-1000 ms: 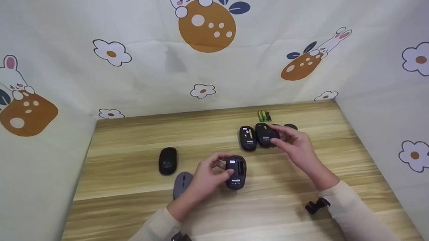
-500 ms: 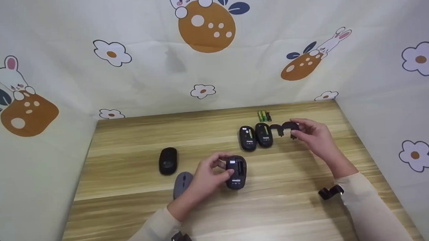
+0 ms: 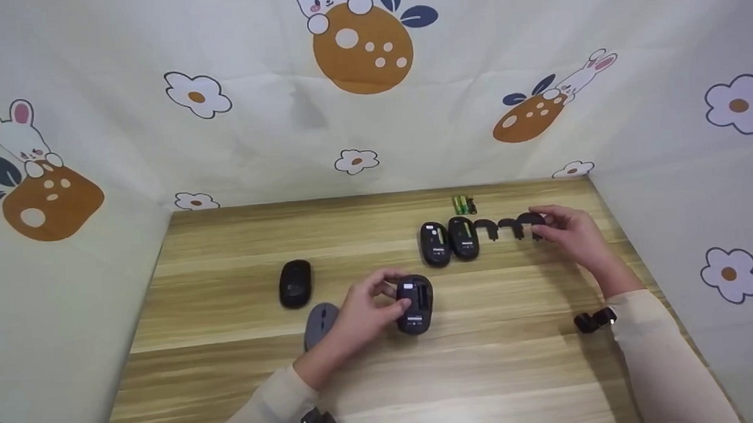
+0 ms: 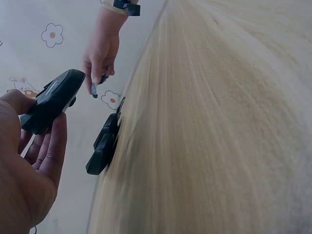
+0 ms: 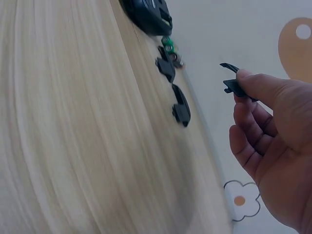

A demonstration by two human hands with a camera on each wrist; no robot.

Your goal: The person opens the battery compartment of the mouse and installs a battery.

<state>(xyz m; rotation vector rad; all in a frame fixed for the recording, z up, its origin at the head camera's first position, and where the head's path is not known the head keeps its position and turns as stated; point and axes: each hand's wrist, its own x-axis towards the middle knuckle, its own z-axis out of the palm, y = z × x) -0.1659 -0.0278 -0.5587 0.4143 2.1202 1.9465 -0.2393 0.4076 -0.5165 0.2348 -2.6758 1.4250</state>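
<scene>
In the head view my left hand (image 3: 363,310) grips a black computer mouse (image 3: 418,309) turned underside toward the camera, its battery bay uncovered and dark. The left wrist view has this mouse (image 4: 52,100) between thumb and fingers, raised off the table. At the far right, my right hand (image 3: 572,232) pinches a black battery cover (image 3: 529,219) by its edge. Seen from the right wrist, the cover (image 5: 235,87) sits between thumb and index finger, above the table, while the other fingers curl loosely. Two similar covers (image 5: 166,68) lie in a row on the wood.
Two black mice (image 3: 435,244) lie side by side, undersides up, each with a battery showing. Several small batteries (image 3: 461,205) are grouped behind them. A black mouse (image 3: 295,284) and a grey mouse (image 3: 320,324) lie at left. Patterned cloth (image 3: 263,146) walls in the table.
My right hand has moved right, away from the two upturned mice and past the row of covers, with a battery cover in its fingers. The left hand and its mouse have stayed in place.
</scene>
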